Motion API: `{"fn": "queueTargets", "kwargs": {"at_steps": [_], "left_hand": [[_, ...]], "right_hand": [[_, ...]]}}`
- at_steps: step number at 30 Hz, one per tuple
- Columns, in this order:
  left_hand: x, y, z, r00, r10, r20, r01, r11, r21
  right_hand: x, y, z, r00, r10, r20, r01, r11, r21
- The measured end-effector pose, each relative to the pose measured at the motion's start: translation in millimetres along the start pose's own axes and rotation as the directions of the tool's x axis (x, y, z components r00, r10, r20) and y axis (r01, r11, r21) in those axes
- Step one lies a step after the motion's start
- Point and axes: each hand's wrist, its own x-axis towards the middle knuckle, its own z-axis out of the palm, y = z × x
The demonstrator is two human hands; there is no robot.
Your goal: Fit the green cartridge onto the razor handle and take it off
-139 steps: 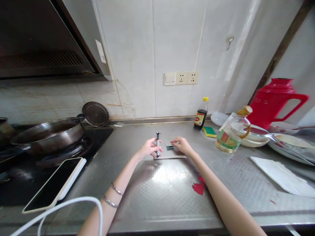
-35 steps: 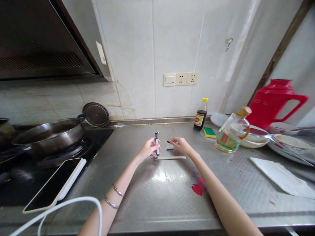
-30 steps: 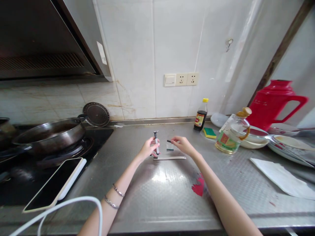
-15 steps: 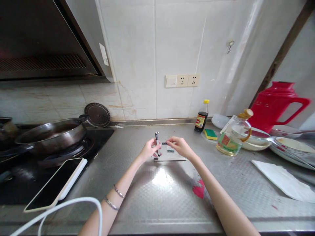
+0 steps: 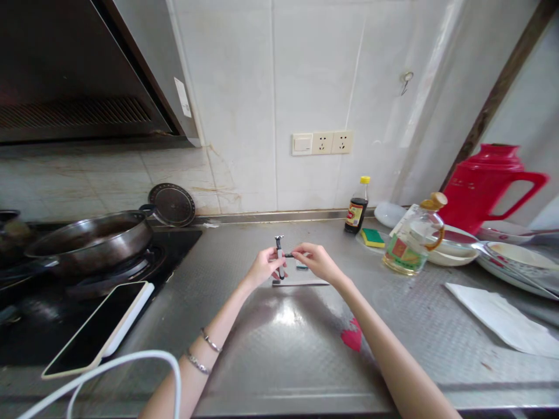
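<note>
Tiled wall (image 5: 236, 87) backs a steel counter (image 5: 271, 364) where left hand (image 5: 262, 266) grips razor (image 5: 280, 255), right hand (image 5: 319, 261) pinches dark strip (image 5: 289, 255).

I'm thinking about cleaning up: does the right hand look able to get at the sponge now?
Probably yes: nothing stands between the right hand and the sponge, though that hand holds a small dark piece.
</note>
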Motion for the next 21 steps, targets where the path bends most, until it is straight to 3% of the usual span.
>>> {"fn": "queueTargets", "kwargs": {"at_steps": [21], "left_hand": [[1.2, 0.5, -0.2, 1.000, -0.027, -0.003, 0.027, 1.000, -0.012]], "right_hand": [[-0.4, 2.4, 1.2, 0.998, -0.059, 0.014, 0.060, 0.997, -0.042]]}}
